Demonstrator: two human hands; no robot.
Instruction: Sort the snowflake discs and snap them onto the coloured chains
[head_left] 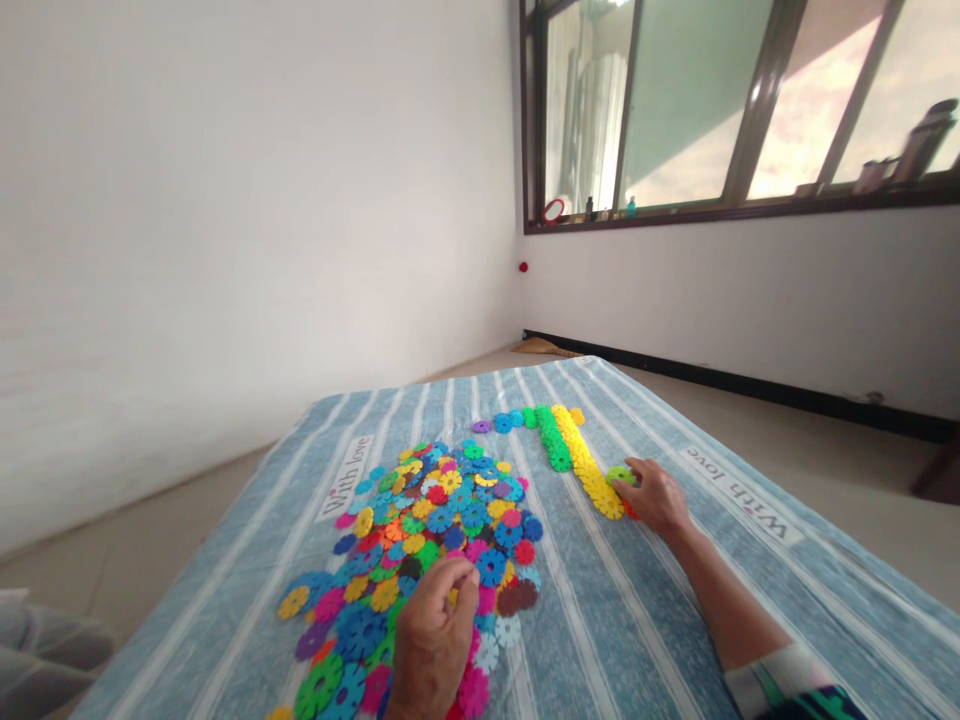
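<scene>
A heap of flat, flower-shaped plastic discs (420, 540) in many colours lies on a blue striped cloth (615, 620). My left hand (433, 630) rests on the near side of the heap, fingers curled and pinching a yellow disc. My right hand (656, 495) sits at the near end of a joined row of yellow discs (589, 465), fingers closed on that end; a green disc (619, 474) lies under the fingertips. A shorter green row (553, 440) runs beside the yellow one, with blue and purple discs (501, 423) at its far end.
The cloth, printed "With love", covers a low surface on a pale floor (825, 440). White walls stand left and behind. A dark-framed window (720, 110) with small items on its sill is at the upper right. Grey fabric (37, 650) shows at the lower left.
</scene>
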